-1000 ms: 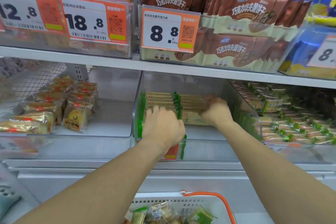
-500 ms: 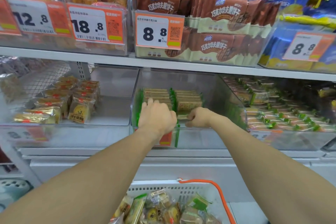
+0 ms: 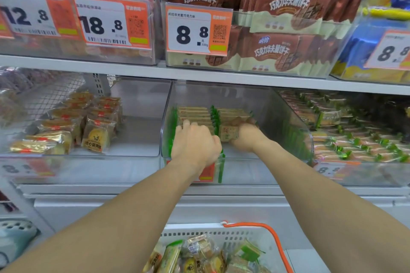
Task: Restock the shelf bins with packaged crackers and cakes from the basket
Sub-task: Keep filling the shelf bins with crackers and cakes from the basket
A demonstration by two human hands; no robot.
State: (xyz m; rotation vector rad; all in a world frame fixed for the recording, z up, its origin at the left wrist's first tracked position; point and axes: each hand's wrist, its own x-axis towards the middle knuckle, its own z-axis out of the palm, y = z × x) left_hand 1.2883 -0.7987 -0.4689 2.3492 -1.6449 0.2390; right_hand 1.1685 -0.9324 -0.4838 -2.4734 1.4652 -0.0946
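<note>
Reaching into the clear middle bin [image 3: 288,117], both hands work the green-edged cracker packs [image 3: 195,115] standing in two rows at the front. The left hand [image 3: 196,146] rests curled on the left row, fingertips pressing the pack tops; the right hand [image 3: 246,137] pinches one pack [image 3: 228,134] against the right row. Below, the basket [image 3: 221,231] holds more snacks. Letting go too soon could tip the upright rows forward, since empty bin floor lies behind them.

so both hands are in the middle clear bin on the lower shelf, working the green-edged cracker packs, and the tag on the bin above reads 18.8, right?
Not quite: the price tag above the middle clear bin reads 8.8, per the head view. Left hand and right hand are both on the green-edged cracker packs.
</note>
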